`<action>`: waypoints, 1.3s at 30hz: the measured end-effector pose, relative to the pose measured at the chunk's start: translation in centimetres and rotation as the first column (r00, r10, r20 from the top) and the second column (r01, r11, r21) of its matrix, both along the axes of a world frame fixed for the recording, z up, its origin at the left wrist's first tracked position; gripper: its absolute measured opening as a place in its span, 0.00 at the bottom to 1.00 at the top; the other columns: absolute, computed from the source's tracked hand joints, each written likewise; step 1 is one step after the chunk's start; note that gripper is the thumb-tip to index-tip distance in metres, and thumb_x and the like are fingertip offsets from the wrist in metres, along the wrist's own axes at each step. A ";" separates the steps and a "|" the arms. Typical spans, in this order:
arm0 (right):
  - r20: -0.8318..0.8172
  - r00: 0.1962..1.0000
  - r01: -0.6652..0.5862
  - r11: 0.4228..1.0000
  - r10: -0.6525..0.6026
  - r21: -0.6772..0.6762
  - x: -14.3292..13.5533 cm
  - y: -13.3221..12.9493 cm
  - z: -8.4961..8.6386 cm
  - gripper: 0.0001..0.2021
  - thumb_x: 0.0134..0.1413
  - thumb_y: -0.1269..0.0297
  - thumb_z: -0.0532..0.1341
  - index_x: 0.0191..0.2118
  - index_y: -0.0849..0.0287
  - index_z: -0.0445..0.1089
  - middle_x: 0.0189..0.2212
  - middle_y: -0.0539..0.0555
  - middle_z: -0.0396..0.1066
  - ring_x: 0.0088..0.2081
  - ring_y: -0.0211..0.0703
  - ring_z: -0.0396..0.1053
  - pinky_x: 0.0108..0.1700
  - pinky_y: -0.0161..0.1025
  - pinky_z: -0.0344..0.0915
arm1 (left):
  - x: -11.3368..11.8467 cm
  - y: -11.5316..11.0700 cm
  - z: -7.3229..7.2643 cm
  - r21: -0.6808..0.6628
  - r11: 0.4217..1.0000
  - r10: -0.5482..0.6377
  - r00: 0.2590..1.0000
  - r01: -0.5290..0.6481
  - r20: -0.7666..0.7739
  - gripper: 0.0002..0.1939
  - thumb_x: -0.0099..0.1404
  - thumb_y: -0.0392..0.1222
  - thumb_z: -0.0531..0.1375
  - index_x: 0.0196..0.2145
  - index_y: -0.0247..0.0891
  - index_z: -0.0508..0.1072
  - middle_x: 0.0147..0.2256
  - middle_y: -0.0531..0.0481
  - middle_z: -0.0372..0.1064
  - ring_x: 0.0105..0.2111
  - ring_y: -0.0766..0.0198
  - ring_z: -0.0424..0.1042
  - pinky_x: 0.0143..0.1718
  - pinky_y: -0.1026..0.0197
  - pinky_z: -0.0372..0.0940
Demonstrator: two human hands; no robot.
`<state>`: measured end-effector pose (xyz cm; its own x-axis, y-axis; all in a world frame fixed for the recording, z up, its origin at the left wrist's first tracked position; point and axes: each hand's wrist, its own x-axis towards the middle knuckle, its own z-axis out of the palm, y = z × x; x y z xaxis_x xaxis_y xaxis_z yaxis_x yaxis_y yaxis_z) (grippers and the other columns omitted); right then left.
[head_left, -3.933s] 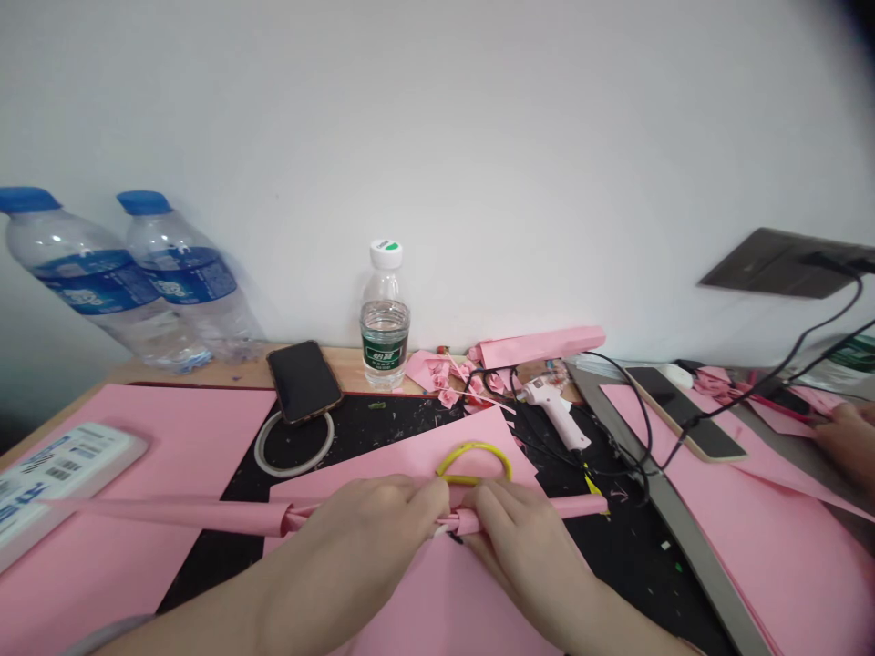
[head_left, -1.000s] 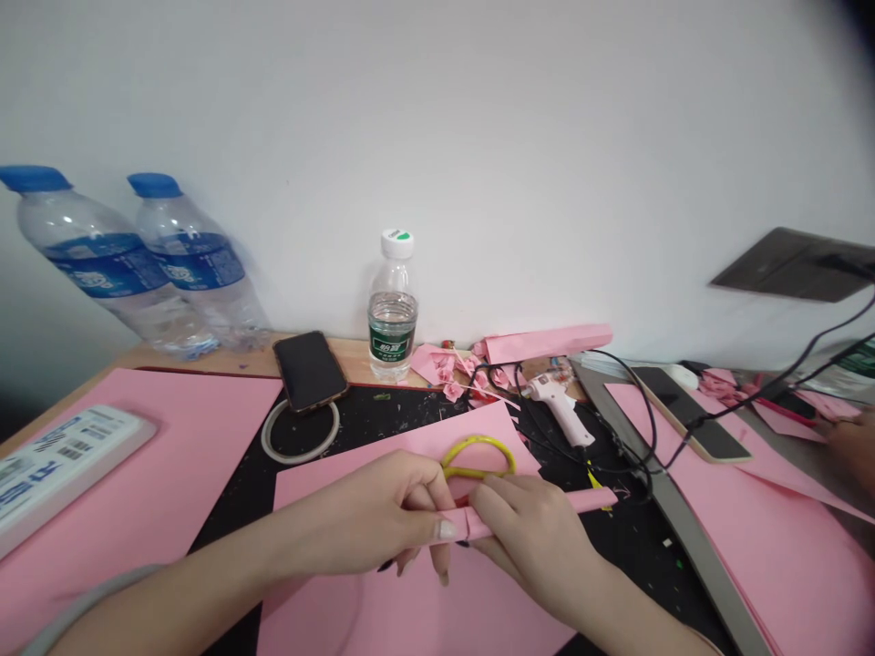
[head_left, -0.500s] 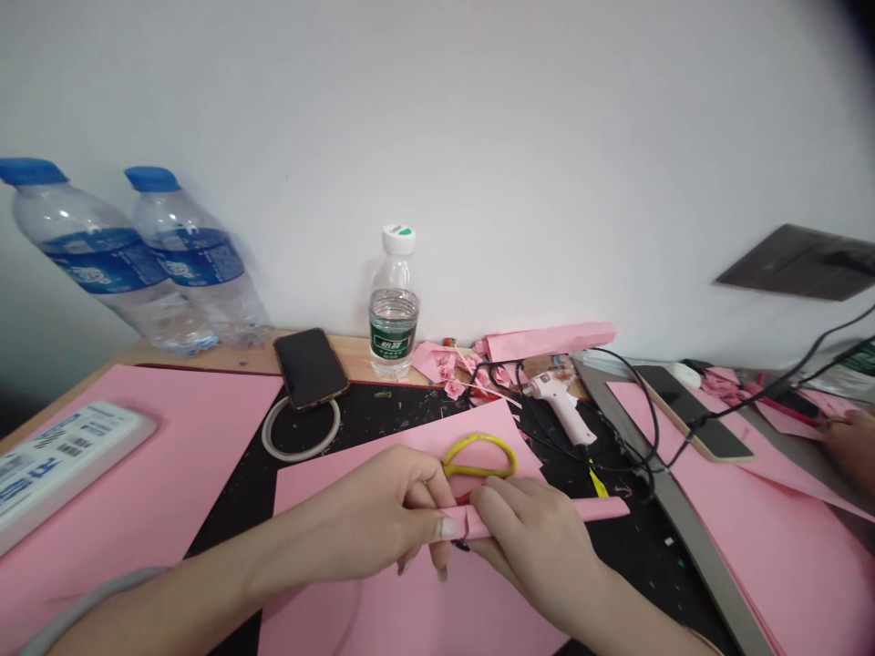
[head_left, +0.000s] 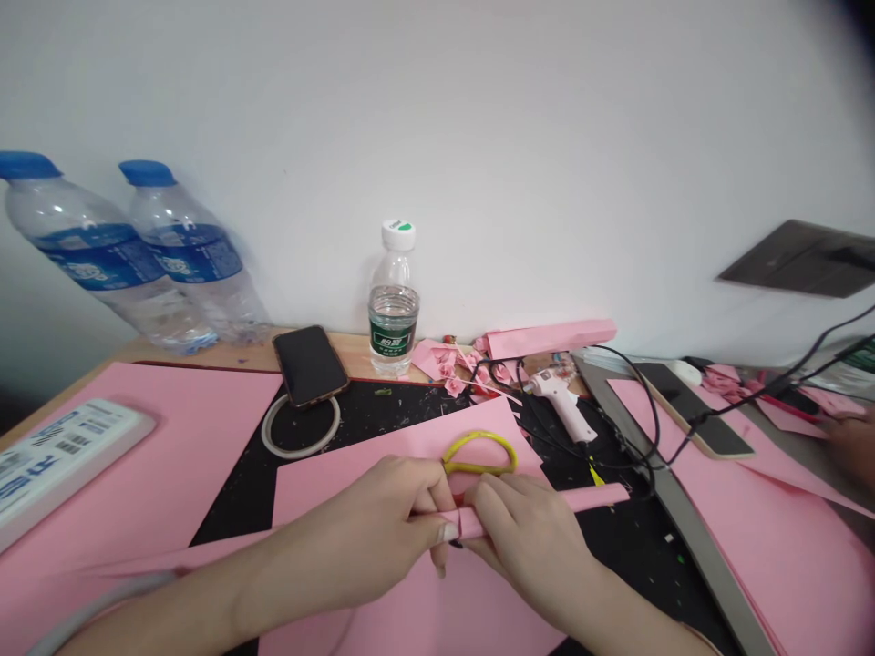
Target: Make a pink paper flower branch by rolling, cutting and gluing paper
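Observation:
A long folded strip of pink paper (head_left: 594, 497) runs across in front of me, held by both hands. My left hand (head_left: 406, 515) pinches it between thumb and fingers near a crease. Right beside it, my right hand (head_left: 530, 533) has its fingers wrapped round the strip, whose flat end sticks out to the right. Pink paper also shows behind my left forearm. Scissors with a yellow handle (head_left: 482, 437) are just beyond my hands, over a large pink sheet (head_left: 396, 446); their blades are mostly hidden by my hands.
A phone (head_left: 311, 364) and a tape ring (head_left: 301, 451) lie left of a water bottle (head_left: 393, 310). Two large bottles (head_left: 198, 255) lean at the wall. A glue gun (head_left: 564, 405) with black cables and paper scraps lies right. Another person's hand (head_left: 851, 446) is at far right.
Both hands remain on the strip and have shifted slightly. A length of pink paper now shows left of my left forearm. The view has moved a little.

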<state>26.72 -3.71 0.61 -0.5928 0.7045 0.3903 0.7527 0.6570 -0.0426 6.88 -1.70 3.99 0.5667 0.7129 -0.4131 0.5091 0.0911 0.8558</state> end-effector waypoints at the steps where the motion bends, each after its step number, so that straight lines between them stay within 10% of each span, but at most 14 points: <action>1: -0.007 1.000 0.000 1.000 0.000 -0.003 0.0 0.1 0.1 0.20 0.67 0.53 0.44 0.31 0.58 0.63 0.22 0.51 0.70 0.23 0.41 0.67 0.25 0.37 0.53 | 0.0 0.0 0.0 0.025 1.000 0.009 1.000 -0.009 0.003 0.12 0.65 0.46 0.52 0.29 0.38 0.69 0.29 0.54 0.71 0.21 0.69 0.64 0.20 0.67 0.54; 14: 0.049 0.999 0.015 0.998 -0.011 -0.067 1.4 1.2 0.8 0.20 0.64 0.50 0.48 0.29 0.59 0.65 0.23 0.52 0.70 0.24 0.42 0.66 0.25 0.37 0.57 | -1.8 2.0 2.1 0.136 0.960 -0.219 0.958 0.246 -0.184 0.16 0.67 0.40 0.45 0.23 0.39 0.63 0.23 0.55 0.65 0.23 0.66 0.64 0.23 0.65 0.53; 21: 0.174 0.984 0.056 0.997 -0.048 -0.043 2.0 1.2 -0.3 0.14 0.61 0.55 0.55 0.27 0.58 0.62 0.20 0.50 0.69 0.19 0.41 0.66 0.21 0.37 0.51 | -1.4 1.6 1.2 0.393 0.870 -0.234 0.951 0.298 -0.204 0.13 0.64 0.31 0.47 0.26 0.39 0.66 0.27 0.54 0.66 0.27 0.65 0.64 0.27 0.65 0.52; 39: 0.097 0.995 0.034 0.991 -0.022 -0.127 0.8 0.6 0.1 0.11 0.57 0.56 0.60 0.29 0.57 0.64 0.22 0.49 0.73 0.23 0.43 0.71 0.23 0.37 0.54 | -0.8 1.4 0.6 0.419 0.806 -0.338 0.906 0.418 -0.255 0.13 0.61 0.28 0.46 0.25 0.38 0.63 0.25 0.55 0.64 0.23 0.67 0.62 0.24 0.66 0.52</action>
<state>27.50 -3.12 0.76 -0.6023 0.7619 0.2381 0.7753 0.6294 -0.0525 6.09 -0.32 4.61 0.7855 0.5838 -0.2054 0.5537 -0.5148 0.6545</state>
